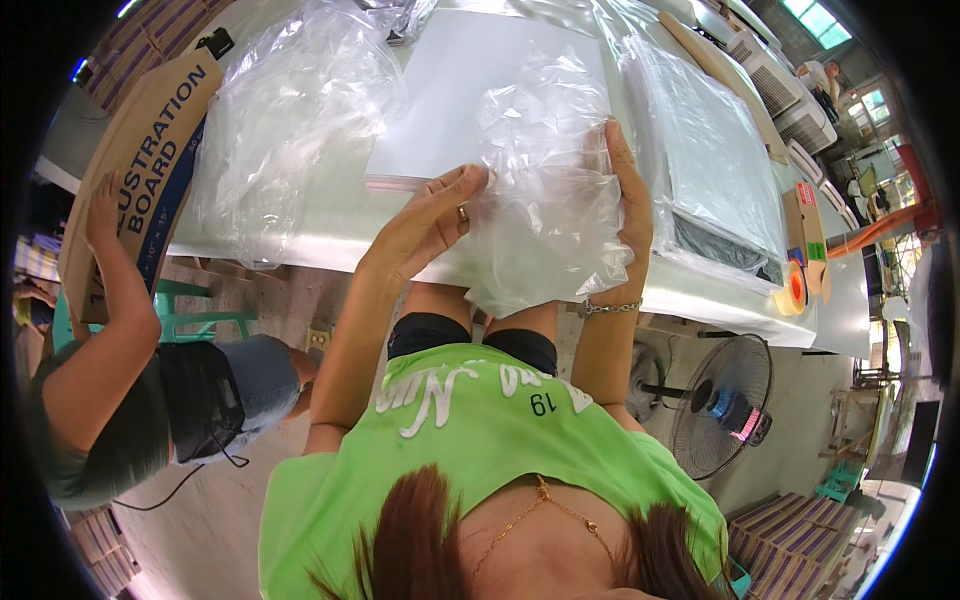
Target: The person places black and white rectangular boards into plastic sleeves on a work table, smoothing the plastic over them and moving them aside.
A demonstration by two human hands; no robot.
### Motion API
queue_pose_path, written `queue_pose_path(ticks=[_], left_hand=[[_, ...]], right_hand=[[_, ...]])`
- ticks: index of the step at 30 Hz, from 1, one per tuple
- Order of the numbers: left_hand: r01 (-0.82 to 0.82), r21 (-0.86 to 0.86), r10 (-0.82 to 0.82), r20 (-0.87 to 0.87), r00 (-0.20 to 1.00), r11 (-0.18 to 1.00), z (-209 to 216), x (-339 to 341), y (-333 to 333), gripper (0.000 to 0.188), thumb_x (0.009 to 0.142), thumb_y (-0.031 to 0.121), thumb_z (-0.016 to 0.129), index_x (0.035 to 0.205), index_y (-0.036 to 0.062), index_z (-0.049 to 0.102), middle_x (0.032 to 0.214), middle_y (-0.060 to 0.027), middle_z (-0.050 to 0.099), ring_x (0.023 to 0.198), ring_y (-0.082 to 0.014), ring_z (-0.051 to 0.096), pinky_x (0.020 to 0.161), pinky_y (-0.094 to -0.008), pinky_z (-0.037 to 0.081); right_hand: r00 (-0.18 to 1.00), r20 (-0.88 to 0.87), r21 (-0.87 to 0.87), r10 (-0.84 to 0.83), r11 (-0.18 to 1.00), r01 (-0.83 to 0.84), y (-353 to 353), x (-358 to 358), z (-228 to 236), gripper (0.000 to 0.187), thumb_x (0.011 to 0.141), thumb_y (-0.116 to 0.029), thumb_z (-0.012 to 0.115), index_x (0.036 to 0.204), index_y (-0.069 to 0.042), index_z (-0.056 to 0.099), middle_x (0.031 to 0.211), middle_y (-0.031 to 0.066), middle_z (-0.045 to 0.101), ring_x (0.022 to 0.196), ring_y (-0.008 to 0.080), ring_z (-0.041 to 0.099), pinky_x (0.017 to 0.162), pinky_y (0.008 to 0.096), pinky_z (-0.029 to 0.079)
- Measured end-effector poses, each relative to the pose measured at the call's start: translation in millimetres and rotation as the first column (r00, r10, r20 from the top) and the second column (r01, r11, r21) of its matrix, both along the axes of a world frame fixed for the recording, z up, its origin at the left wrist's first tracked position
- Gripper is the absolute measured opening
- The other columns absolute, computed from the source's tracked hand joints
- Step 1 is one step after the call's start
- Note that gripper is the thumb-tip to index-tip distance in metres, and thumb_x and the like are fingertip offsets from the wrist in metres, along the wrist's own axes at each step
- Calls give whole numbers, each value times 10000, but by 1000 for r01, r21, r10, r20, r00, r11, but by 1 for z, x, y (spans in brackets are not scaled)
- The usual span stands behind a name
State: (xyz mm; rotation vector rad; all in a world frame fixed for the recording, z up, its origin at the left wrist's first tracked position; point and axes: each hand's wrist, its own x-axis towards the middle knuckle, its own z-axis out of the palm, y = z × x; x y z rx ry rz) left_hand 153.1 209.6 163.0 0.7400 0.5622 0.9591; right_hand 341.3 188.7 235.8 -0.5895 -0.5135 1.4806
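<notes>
A crumpled clear plastic bag [550, 225] hangs between my two hands over the table's near edge. My left hand [430, 222] pinches its left edge between thumb and fingers; a ring shows on one finger. On the bag's other side, my right hand [630, 190] grips it with fingers partly behind the film. Beyond the bag lies a stack of flat white boards [450, 90], partly covered by it. Loose clear plastic sheets [300, 110] are heaped left of the stack. To the right, plastic-wrapped flat boards [725, 170] form a pile.
At the left, a co-worker's hand [103, 210] rests on a tall brown carton [140, 160]. A tape roll [790, 288] and a small cardboard box [805, 235] are at the table's right end. Below that end stands a fan [722, 405]. A green stool [200, 315] is at the left.
</notes>
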Motion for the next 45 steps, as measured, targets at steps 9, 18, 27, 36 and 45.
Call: queue_pose_path(ticks=[9, 18, 27, 36, 45], left_hand=[[-16, 16, 15, 59, 998, 1000, 4, -23, -1, 184, 915, 271, 601, 980, 103, 636, 935, 26, 630, 887, -83, 582, 860, -269, 468], [-176, 109, 179, -13, 984, 978, 25, -58, -8, 217, 874, 293, 649, 950, 90, 643, 872, 2, 653, 820, -102, 603, 838, -271, 471], [-281, 209, 319, -179, 930, 937, 34, -72, -6, 218, 887, 284, 637, 898, 66, 639, 720, 16, 589, 639, -59, 506, 596, -194, 379], [-194, 389, 370, -450, 813, 900, 55, -64, -20, 164, 875, 204, 656, 875, 40, 657, 638, 4, 561, 510, -49, 444, 462, -192, 335], [-174, 399, 376, -513, 772, 900, 63, -62, -35, 143, 860, 172, 670, 888, 32, 662, 703, 5, 597, 561, -46, 476, 458, -199, 364]], right_hand=[[1000, 15, -59, -19, 998, 20, 5, 7, -12, 328, 902, -256, 597, 1109, -3, 581, 999, 106, 626, 896, 195, 636, 784, 337, 553], [584, 812, 58, -2, 995, -78, -26, 51, -78, 220, 925, -171, 581, 1065, -2, 560, 884, -50, 511, 797, 25, 464, 708, 182, 405], [119, 908, -232, 401, 720, -654, -111, 48, -199, 366, 883, -160, 592, 1201, 9, 530, 1123, 155, 598, 958, 212, 576, 834, 322, 460], [90, 995, -24, 42, 982, -190, -44, 38, -64, 281, 874, -50, 514, 1147, 4, 551, 1045, 184, 609, 948, 294, 583, 831, 355, 451], [595, 726, 518, -345, 843, -144, -20, -39, -11, 288, 865, -55, 468, 1148, -1, 483, 977, 125, 562, 917, 243, 553, 846, 315, 409]])
